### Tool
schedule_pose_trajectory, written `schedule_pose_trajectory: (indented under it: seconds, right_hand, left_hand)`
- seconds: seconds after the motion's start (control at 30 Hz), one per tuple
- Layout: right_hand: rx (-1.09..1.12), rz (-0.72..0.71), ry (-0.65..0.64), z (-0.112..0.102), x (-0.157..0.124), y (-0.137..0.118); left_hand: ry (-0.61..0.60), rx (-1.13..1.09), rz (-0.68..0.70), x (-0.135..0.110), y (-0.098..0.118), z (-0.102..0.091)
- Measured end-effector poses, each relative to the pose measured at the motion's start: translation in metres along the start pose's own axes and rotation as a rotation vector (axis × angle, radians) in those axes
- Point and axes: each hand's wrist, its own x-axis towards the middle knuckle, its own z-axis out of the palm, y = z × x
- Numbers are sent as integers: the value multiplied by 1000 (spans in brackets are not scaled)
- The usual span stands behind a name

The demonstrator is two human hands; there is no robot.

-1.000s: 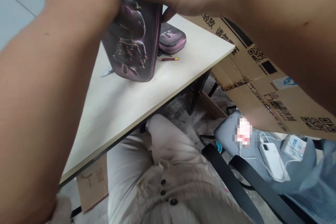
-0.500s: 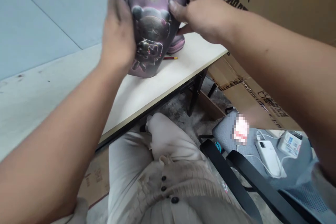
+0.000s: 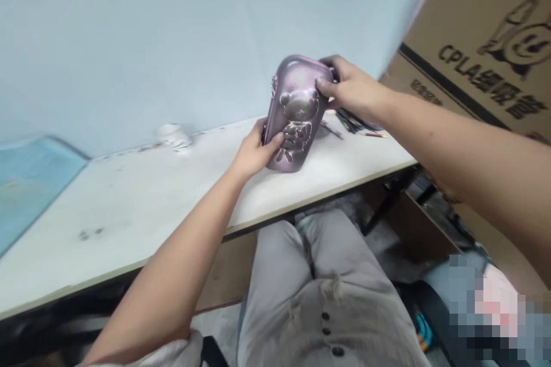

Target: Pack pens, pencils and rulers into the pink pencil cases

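Head view, single frame. The person is holding an embossed hard-shell case upright in front of the body, its purple-pink bear relief facing the camera. The case is over the near part of a pale laminate table; whether its base is touching the surface or just above it, I cannot tell.

The left hand is cupping the lower left side, with the fingers lying across the front of the case. The right hand is clamping the upper right corner, thumb on the front and fingers passing behind. The hands are apart, one at each end of the case, and neither is holding anything else.

Several pens are lying loose on the table just behind the case, with a red-bodied pencil beside them. The case's zip line is not showing from this side, so whether it is closed cannot be determined, and its contents are hidden. A crumpled white object is resting against the pale blue wall, a blue mat is lying at the table's left end, and a printed cardboard box is leaning in at upper right.
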Motion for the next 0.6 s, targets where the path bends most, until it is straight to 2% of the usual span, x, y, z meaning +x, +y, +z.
schedule_pose_trajectory:
  seconds: [0.17, 0.3, 0.37, 0.47, 0.6]
  right_hand:
    - [118, 108, -129, 114, 29, 6]
    - [71, 177, -182, 216, 38, 7]
    - [17, 180, -242, 260, 38, 4]
    - [-64, 181, -369, 310, 36, -1]
    - [-169, 117, -483, 350, 36, -4]
  left_hand:
    - [136, -36, -259, -62, -44, -75]
    - [321, 57, -510, -108, -75, -122]
    - [353, 146, -604, -128, -85, -142]
    - [330, 267, -681, -154, -95, -167]
    - [295, 392, -739, -176, -105, -187]
